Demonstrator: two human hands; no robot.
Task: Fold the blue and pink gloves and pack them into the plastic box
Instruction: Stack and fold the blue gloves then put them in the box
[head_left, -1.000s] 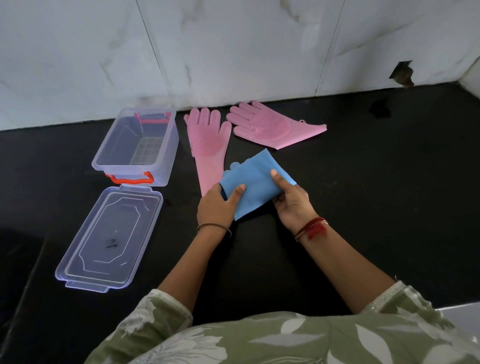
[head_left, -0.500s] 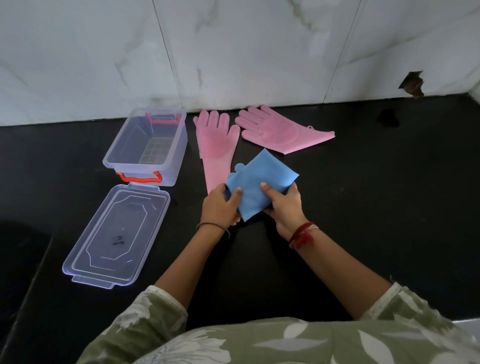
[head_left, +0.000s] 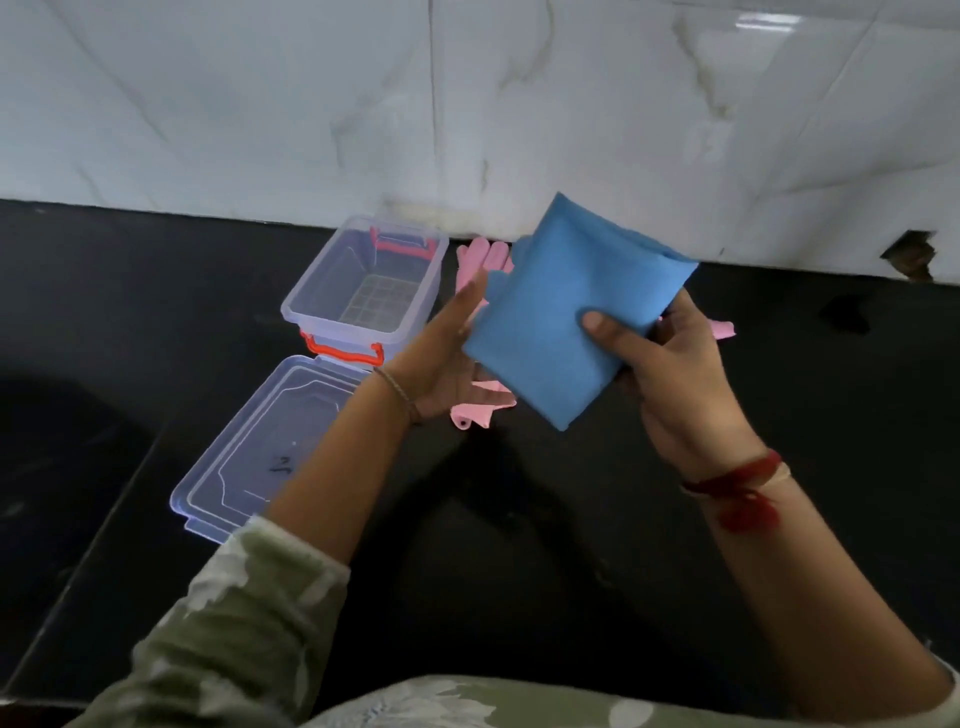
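Blue folded glove (head_left: 561, 317) in R hand (head_left: 675, 374); 1 box (head_left: 311, 306), 1 lid (head_left: 249, 457)

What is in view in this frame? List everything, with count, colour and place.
Folded blue rubber glove bundle: one, blue, held above the counter.
Pink rubber gloves: parts only, count unclear, pink, on the counter behind the hands.
Clear plastic box: one, clear with orange latches, open, empty, far left.
Clear plastic lid: one, flat beside the box.
Black counter: one.
White marble-tiled wall: behind.
Left hand: open, beside the bundle.
Right hand: gripping the bundle.
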